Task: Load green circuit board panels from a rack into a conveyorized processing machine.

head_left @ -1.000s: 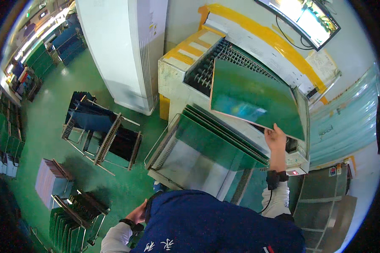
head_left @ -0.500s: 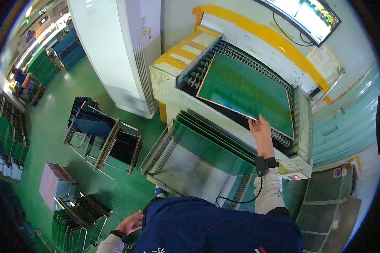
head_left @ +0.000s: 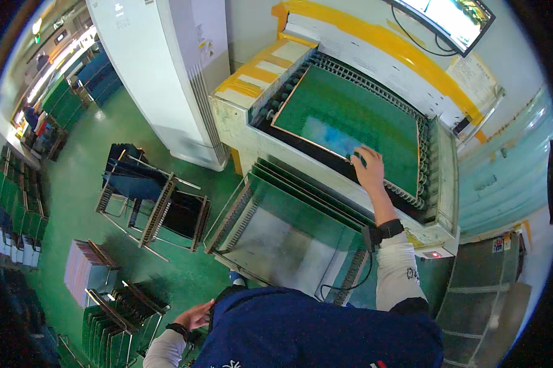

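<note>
A large green flat panel with a copper-coloured edge lies on the rollers of a conveyor machine. My right hand is at the panel's near edge, fingers bent and thumb along the rim, closed on that edge. A bluish glare shows on the panel left of the fingers. At my left side, my left hand hangs loosely by my dark blue top, its fingers stretched out and nothing visible in them; some fingertips are partly hidden. Just in front of me, a slotted rack holds several upright green panels.
A tall white cabinet stands left of the machine. Wire racks with dark panels and a stack of pinkish panels stand on the green floor. A monitor hangs above; a translucent curtain hangs at the right.
The panel, tilted with its near edge held up, now lies flatter on the rollers and farther left. My right hand has moved up and slightly left, its back turned more upward.
</note>
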`<state>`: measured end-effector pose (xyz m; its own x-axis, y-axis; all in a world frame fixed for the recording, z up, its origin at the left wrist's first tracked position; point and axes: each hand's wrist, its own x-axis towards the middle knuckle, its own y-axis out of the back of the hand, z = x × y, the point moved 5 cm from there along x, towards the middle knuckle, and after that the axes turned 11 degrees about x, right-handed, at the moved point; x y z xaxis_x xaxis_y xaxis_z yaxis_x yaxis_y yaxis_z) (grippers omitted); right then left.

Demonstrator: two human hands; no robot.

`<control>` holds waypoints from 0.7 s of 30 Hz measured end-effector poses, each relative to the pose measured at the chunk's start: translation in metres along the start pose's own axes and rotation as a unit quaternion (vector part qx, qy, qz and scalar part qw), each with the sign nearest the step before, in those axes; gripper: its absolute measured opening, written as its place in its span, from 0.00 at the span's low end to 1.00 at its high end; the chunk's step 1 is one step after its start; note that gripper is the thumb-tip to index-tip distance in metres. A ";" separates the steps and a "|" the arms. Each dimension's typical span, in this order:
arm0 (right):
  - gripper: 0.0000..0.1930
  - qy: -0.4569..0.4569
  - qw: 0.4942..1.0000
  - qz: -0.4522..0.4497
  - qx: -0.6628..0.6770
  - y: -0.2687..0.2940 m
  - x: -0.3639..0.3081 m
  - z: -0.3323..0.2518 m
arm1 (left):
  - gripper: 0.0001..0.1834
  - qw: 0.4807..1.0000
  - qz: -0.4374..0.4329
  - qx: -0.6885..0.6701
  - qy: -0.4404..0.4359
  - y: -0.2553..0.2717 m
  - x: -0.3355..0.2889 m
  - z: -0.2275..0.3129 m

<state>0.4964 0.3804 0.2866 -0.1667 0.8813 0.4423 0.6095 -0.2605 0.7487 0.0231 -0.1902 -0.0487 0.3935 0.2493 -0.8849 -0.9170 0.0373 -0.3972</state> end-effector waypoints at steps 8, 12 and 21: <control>0.28 -0.079 0.988 -0.063 -0.120 -0.020 0.026 0.006 | 0.33 0.990 0.020 -0.127 -0.052 -0.070 -0.039 0.035; 0.29 -0.071 0.983 -0.081 -0.151 -0.031 0.039 0.029 | 0.32 0.976 -0.004 -0.178 -0.127 -0.124 -0.089 0.082; 0.29 -0.020 0.976 -0.100 -0.190 -0.026 0.033 0.047 | 0.40 0.980 0.173 -0.091 0.021 -0.090 -0.086 0.046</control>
<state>0.5109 0.4347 0.2584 -0.2171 0.9424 0.2545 0.2343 -0.2028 0.9508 0.0684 -0.1700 0.0742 0.0658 0.1770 -0.9820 -0.9706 -0.2168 -0.1041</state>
